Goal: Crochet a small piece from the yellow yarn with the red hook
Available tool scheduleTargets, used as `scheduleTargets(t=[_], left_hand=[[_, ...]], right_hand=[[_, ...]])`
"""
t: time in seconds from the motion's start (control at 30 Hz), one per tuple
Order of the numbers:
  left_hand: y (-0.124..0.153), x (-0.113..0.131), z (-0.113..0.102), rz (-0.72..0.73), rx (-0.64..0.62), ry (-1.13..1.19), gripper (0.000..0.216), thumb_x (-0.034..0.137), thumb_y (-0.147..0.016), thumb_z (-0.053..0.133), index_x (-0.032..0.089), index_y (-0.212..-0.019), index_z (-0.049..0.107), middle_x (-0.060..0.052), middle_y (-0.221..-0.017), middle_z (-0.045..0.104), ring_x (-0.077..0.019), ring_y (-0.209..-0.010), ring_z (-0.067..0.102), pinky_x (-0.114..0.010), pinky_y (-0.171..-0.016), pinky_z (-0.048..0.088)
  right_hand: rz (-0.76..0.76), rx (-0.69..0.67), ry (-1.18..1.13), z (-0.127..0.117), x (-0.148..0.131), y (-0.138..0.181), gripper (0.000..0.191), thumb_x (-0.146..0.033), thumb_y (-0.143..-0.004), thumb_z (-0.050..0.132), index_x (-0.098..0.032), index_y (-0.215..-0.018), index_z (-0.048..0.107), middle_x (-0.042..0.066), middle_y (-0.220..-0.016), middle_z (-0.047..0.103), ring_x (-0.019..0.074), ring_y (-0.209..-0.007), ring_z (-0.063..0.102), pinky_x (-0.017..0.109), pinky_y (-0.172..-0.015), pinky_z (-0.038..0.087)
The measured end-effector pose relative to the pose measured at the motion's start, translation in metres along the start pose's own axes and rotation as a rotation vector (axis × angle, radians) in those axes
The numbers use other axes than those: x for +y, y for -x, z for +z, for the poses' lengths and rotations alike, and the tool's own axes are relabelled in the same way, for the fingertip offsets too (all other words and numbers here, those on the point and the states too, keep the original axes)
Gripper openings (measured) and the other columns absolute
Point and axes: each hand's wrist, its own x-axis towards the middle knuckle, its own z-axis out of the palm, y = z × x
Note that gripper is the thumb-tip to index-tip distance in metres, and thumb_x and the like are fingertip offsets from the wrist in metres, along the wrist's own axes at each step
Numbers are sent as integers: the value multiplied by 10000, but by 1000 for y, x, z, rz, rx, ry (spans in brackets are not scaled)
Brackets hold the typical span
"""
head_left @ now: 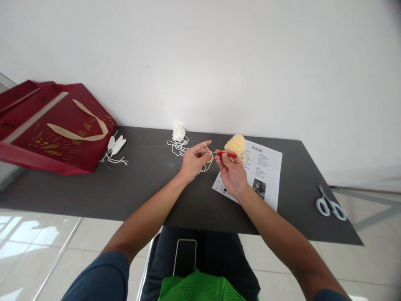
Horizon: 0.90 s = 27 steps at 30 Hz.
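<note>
My right hand grips a crochet hook by its red handle, the thin metal shaft pointing left toward my other hand. My left hand is closed in a pinch on pale yellow yarn, with the index finger stretched out and a strand looped over it. The hook's tip meets the yarn beside the left thumb; the exact stitch is too small to make out. Behind my right hand sits a ball of yellow yarn, partly on a printed sheet with text and pictures.
A ball of white yarn with loose strands lies near the wall. White leaf-shaped pieces with yarn tails lie beside a red gift bag at left. Scissors rest near the table's right edge. A phone lies on my lap.
</note>
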Motion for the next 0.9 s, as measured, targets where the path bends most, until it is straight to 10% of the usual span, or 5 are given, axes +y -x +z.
scheduleTargets(t=[0.2, 0.9], left_hand=[[3, -2, 3, 78, 42, -116, 676, 213, -807, 731, 196, -1468, 591, 16, -821, 701, -89, -660, 560, -232, -654, 443], [5, 4, 4, 117, 146, -94, 476, 160, -725, 740, 201, -1199, 725, 32, -774, 652, -91, -637, 529, -232, -592, 403]], right_hand=[[-47, 2, 28, 5, 6, 4, 185, -313, -802, 875, -241, -931, 764, -10, -982, 832, 79, -813, 772, 161, -810, 650], [-362, 3, 250, 0, 2, 6, 149, -327, -863, 802, -272, -904, 670, -18, -939, 774, 116, -713, 686, 281, -665, 572]])
